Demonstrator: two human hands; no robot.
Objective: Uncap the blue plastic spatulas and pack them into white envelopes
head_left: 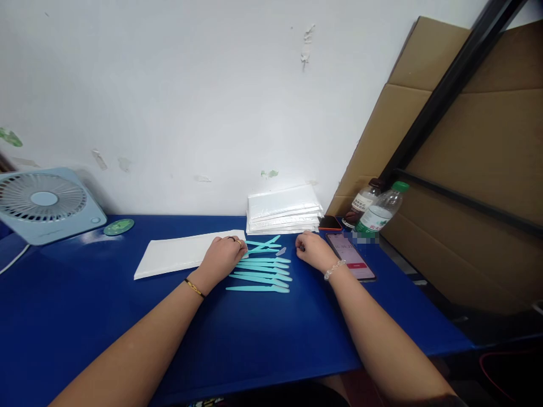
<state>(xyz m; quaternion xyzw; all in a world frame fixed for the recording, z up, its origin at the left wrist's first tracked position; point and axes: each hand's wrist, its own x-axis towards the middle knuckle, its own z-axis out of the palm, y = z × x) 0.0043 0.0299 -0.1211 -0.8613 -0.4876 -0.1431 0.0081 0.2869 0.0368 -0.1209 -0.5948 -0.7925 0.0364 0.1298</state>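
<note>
My left hand [224, 257] is closed, its fingertips pinching the handle end of a teal eyebrow razor [263, 249]. Beside it, several more teal eyebrow razors [261, 277] lie in a rough row on the table, and a few cross each other at the top. A small clear blade cover [281, 251] rests at their right ends. To the right of the razors, my right hand [314, 251] is curled low over the table; whatever its fingers hold, if anything, is hidden. A white padded envelope [173, 255] lies flat, partly under my left hand.
A stack of white padded envelopes [284, 209] stands against the wall. Right of it are an orange-edged phone [330, 223], two bottles [377, 217] and a phone with a lit screen [356, 263]. A fan [46, 203] and a green oval disc [119, 227] sit left on the blue table [85, 316].
</note>
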